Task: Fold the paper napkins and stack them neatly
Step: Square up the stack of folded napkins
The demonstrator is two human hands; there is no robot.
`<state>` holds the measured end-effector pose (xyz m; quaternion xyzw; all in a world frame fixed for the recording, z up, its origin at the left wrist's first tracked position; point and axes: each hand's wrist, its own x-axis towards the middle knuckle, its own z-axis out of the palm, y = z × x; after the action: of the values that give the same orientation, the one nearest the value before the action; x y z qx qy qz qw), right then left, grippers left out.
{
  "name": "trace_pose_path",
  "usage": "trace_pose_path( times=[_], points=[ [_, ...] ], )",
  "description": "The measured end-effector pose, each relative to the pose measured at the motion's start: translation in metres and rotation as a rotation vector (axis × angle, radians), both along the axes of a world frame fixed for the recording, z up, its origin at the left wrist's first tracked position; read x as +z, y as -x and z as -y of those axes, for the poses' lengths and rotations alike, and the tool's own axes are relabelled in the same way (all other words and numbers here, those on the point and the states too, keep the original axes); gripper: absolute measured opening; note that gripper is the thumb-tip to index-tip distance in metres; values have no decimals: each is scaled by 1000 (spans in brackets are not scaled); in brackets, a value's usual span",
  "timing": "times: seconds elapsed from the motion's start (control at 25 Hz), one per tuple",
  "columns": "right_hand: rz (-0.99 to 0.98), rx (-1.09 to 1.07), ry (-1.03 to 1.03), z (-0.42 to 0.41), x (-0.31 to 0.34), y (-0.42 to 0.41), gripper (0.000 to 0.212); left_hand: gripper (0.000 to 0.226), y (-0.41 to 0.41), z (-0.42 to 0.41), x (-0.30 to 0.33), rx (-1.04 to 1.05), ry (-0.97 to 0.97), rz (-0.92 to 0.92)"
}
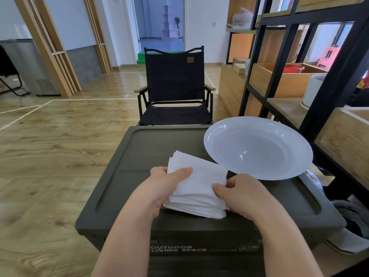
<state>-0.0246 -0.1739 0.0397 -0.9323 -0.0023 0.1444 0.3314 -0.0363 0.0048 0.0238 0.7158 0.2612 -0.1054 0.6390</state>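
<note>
- Head view, item: stack of white paper napkins (196,188), lower centre of the frame, sitting over the near edge of a dark green storage box (123,176); whether its underside rests fully on the lid or is partly lifted cannot be told
- Condition of stack: many layers, edges ragged and fanned at the near right corner and at the far left corner; not squared up
- Left hand (165,184): clasped on the left side of the stack, thumb laid across the top sheet, fingers hidden behind the far edge
- Right hand (242,194): clasped on the right side of the stack, thumb on the top sheet near the right edge, fingers curled under or against the side
- White plate (257,146): right of centre, empty, its rim overhanging the right part of the box lid, just beside the stack and apart from it
- Black folding chair (175,86): upper centre, beyond the box, unused
- Progress, judged: whether the sheets in the stack are already folded cannot be told from here; no separate finished pile is visible on the lid or on the plate
- Remaining, judged: most or all of the task, namely taking sheets one at a time, folding them, and building a squared pile, possibly on the plate
</note>
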Motion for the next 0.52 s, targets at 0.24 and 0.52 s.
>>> trace_pose_path(
  times=[0.24, 0.52],
  points=[
    [-13, -83, -194, -3, 0, 0, 55, 41, 9, -13, 22, 51, 188, 72],
    [-498, -106, -1206, -10, 18, 10, 25, 48, 25, -17, 41, 79, 541, 176]
  ],
)
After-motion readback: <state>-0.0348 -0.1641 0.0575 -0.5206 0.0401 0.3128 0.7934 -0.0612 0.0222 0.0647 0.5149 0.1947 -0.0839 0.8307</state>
